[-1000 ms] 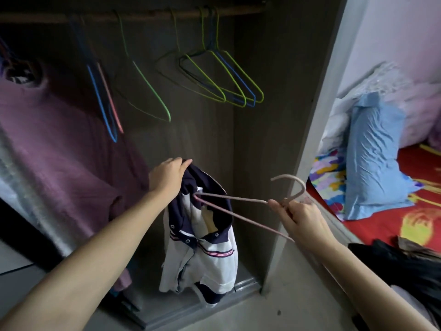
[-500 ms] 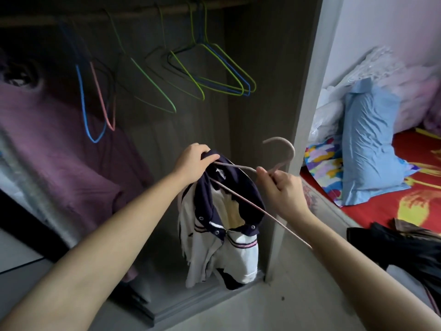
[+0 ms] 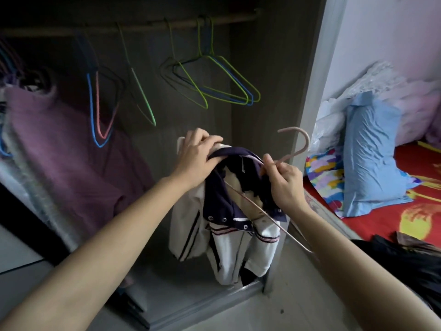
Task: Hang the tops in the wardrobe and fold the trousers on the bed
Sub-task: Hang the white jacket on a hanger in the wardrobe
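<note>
A dark heap of clothes (image 3: 405,259) lies nearest, at the right edge, by the near end of the bed (image 3: 377,225), which has a red sheet with yellow marks. Both forearms reach forward from the near edge.

The left hand (image 3: 198,154) has its fingers curled over the navy collar of a white and navy top (image 3: 222,237), gripping it. The right hand (image 3: 284,185) pinches a pink hanger (image 3: 307,141) just below its hook. 1 wire arm of the hanger runs into the neck opening, and the other slants out toward the near right. The top hangs between the 2 hands in front of the open wardrobe (image 3: 269,80), not on the rail (image 3: 148,27).

Farther in, several empty wire hangers (image 3: 224,91), green, blue and pink, hang from the rail, and a purple garment (image 3: 62,149) hangs to their left. Far right, a blue pillow (image 3: 372,158) leans upright on the bed.
</note>
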Tool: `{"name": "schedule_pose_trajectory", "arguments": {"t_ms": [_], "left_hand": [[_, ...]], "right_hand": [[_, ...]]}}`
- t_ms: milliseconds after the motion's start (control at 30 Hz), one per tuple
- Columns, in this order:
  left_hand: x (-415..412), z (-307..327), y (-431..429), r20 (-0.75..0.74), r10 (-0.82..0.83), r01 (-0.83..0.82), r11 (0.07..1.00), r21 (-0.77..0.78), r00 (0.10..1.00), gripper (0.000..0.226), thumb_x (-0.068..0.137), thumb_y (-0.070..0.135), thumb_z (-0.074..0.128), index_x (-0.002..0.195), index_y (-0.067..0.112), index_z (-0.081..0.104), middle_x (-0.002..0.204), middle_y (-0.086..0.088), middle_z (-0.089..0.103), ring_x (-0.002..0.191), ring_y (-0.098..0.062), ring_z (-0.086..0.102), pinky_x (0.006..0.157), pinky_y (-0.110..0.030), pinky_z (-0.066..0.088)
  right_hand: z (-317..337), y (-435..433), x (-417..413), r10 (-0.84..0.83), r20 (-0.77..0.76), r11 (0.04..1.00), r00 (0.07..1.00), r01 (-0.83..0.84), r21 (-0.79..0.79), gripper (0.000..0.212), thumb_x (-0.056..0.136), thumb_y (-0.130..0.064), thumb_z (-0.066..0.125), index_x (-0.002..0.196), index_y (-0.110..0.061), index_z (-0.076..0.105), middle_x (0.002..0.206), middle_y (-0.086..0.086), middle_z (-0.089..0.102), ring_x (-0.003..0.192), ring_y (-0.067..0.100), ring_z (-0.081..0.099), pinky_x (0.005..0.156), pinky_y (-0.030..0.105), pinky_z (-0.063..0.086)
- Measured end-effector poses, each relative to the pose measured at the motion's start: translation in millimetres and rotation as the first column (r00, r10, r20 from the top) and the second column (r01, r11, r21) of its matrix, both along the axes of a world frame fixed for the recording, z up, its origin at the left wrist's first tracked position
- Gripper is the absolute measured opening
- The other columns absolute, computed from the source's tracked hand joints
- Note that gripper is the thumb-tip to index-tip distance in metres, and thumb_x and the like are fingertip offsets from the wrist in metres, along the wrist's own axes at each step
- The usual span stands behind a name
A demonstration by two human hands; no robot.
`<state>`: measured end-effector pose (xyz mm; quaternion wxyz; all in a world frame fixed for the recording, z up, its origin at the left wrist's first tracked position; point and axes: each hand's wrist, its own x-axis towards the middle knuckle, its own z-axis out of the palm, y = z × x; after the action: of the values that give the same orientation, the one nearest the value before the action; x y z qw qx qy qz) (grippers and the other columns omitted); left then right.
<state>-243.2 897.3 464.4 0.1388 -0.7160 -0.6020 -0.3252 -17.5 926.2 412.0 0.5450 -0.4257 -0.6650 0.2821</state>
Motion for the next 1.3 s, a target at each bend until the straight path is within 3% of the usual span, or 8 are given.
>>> {"name": "schedule_pose_trajectory", "arguments": {"t_ms": [167, 367, 600, 733, 833, 967, 1100, 1300], "left_hand": [[11, 11, 11, -0.034, 0.052, -0.051, 0.998, 0.044, 0.998, 0.038, 0.097, 0.046, 0.042, 0.117, 0.028, 0.068, 0.099, 0.004, 0.063, 0.101, -0.023, 0.054, 0.092, -0.045, 0.026], [38, 15, 24, 0.003, -0.057, 0.057, 0.997, -0.044, 0.998, 0.044, 0.096, 0.043, 0.040, 0.108, 0.012, 0.069, 0.088, -0.006, 0.065, 0.094, -0.033, 0.062, 0.082, -0.043, 0.037], [37, 4, 27, 0.163, -0.017, 0.050, 0.978, -0.201, 0.987, 0.050, 0.093, 0.053, 0.032, 0.106, 0.018, 0.065, 0.100, -0.003, 0.071, 0.105, -0.031, 0.061, 0.095, -0.047, 0.039], [21, -11, 22, 0.386, 0.058, 0.040, 0.970, -0.241, 0.921, 0.041, 0.087, 0.061, 0.039, 0.086, 0.025, 0.059, 0.079, 0.008, 0.067, 0.090, -0.024, 0.063, 0.100, -0.054, 0.040], [15, -18, 21, 0.405, 0.080, 0.035, 0.962, -0.269, 0.911, 0.044, 0.081, 0.072, 0.042, 0.079, 0.029, 0.054, 0.072, 0.017, 0.063, 0.081, -0.012, 0.062, 0.101, -0.055, 0.040], [15, -27, 26, 0.317, 0.103, -0.022, 0.968, -0.248, 0.943, 0.058, 0.078, 0.083, 0.043, 0.079, 0.025, 0.054, 0.072, 0.013, 0.066, 0.083, -0.010, 0.063, 0.099, -0.047, 0.038], [13, -27, 32, 0.374, 0.186, -0.102, 0.967, -0.234, 0.909, 0.074, 0.063, 0.098, 0.043, 0.075, 0.025, 0.051, 0.067, 0.012, 0.063, 0.074, -0.007, 0.061, 0.090, -0.041, 0.036], [18, -20, 37, 0.318, 0.260, -0.201, 0.958, -0.206, 0.912, 0.087, 0.052, 0.104, 0.042, 0.068, 0.019, 0.045, 0.060, 0.008, 0.058, 0.071, -0.019, 0.061, 0.088, -0.046, 0.043]], "right_hand": [[20, 8, 6, -0.025, -0.072, 0.999, 0.997, 0.027, 0.028, 0.056, 0.101, -0.050, 0.047, 0.049, -0.036, 0.063, 0.043, -0.015, 0.053, 0.043, 0.002, 0.048, 0.052, 0.022, 0.035], [22, 16, -3, -0.021, 0.046, 0.997, 0.999, 0.025, -0.078, 0.071, 0.095, -0.070, 0.017, 0.064, -0.035, 0.071, 0.057, -0.010, 0.064, 0.060, 0.007, 0.060, 0.071, 0.037, 0.049], [24, 20, 20, 0.179, 0.179, 0.984, 0.967, -0.175, -0.041, 0.063, 0.097, -0.064, 0.027, 0.076, -0.023, 0.070, 0.072, -0.009, 0.064, 0.071, 0.004, 0.059, 0.072, 0.031, 0.045], [2, 47, 54, 0.121, -0.026, 0.926, 0.992, -0.122, -0.356, 0.033, 0.106, -0.028, 0.038, 0.100, -0.026, 0.070, 0.098, 0.008, 0.065, 0.081, 0.011, 0.057, 0.074, 0.027, 0.044], [-19, 60, 81, 0.095, -0.088, 0.763, 0.992, -0.129, -0.634, 0.028, 0.103, -0.014, 0.042, 0.117, -0.017, 0.066, 0.103, 0.009, 0.064, 0.084, 0.016, 0.059, 0.071, 0.027, 0.046], [-41, 61, 91, -0.101, -0.097, 0.773, 0.990, 0.017, -0.635, 0.041, 0.105, -0.042, 0.042, 0.114, -0.012, 0.068, 0.098, 0.006, 0.064, 0.083, 0.018, 0.059, 0.079, 0.035, 0.048], [-54, 45, 95, -0.210, 0.167, 0.852, 0.963, 0.264, -0.453, 0.061, 0.101, -0.063, 0.033, 0.111, -0.015, 0.068, 0.099, 0.003, 0.066, 0.091, 0.022, 0.063, 0.089, 0.042, 0.051], [-67, 33, 79, -0.004, -0.132, 0.754, 0.991, -0.083, -0.651, 0.043, 0.105, -0.044, 0.041, 0.133, -0.017, 0.059, 0.125, 0.011, 0.060, 0.108, 0.027, 0.063, 0.093, 0.041, 0.055]]}}
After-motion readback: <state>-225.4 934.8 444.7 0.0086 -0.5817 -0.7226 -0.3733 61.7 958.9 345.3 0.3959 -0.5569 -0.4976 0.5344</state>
